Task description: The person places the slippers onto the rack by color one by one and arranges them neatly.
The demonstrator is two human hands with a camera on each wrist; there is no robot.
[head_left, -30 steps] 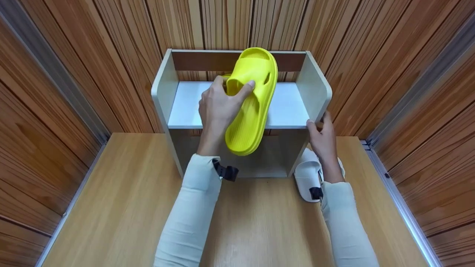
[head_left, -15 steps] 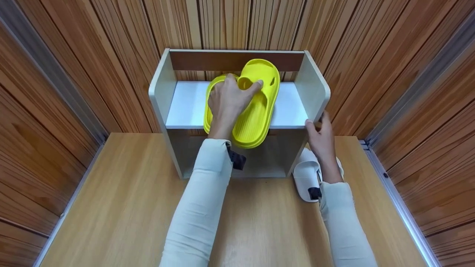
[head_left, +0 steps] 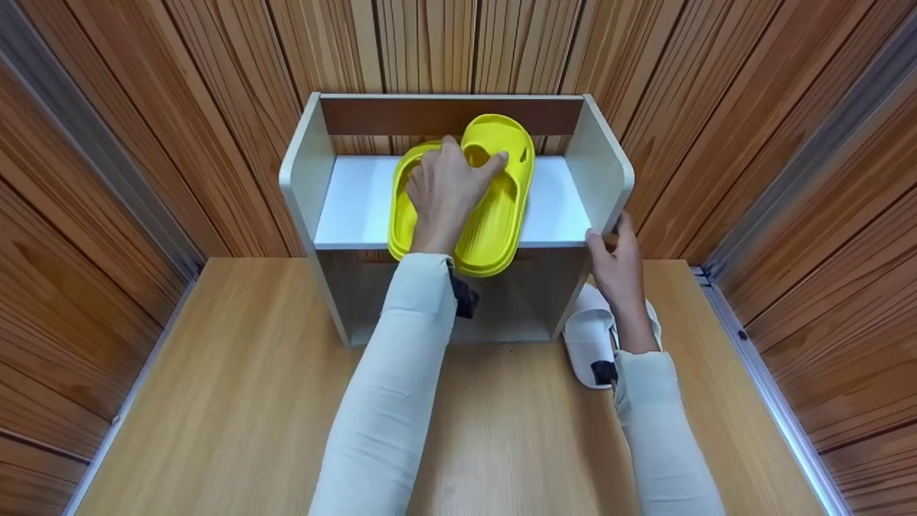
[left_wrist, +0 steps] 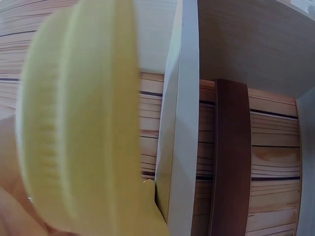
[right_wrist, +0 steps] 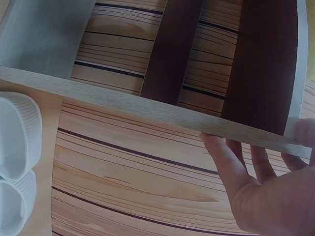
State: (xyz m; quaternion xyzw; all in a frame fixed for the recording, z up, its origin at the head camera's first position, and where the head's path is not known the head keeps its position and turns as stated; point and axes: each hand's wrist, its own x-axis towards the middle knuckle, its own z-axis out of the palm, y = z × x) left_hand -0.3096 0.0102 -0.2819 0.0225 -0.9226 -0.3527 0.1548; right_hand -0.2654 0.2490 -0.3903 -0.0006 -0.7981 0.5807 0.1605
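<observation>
My left hand (head_left: 445, 188) holds a pair of yellow slippers over the upper board (head_left: 555, 201) of a small white two-tier shoe rack (head_left: 301, 161). The right slipper (head_left: 496, 233) has its toe towards the back and its heel past the board's front edge. The left slipper (head_left: 398, 215) is partly covered by the hand. Close up and blurred, a yellow slipper (left_wrist: 88, 113) fills much of the left wrist view; whether it rests on the board I cannot tell. My right hand (head_left: 620, 269) grips the rack's right side panel, its fingers (right_wrist: 226, 157) along the outer face.
White slippers (head_left: 589, 340) stand on the wooden floor (head_left: 251, 401) right of the rack, partly behind the right forearm. The rack's lower tier (head_left: 516, 319) lies in shade. Wood-panelled walls (head_left: 430, 50) enclose the back and both sides.
The yellow slippers have come down towards the upper board, and the left one shows more beside the right. My left hand moved forward with them. The right hand keeps its grip on the rack.
</observation>
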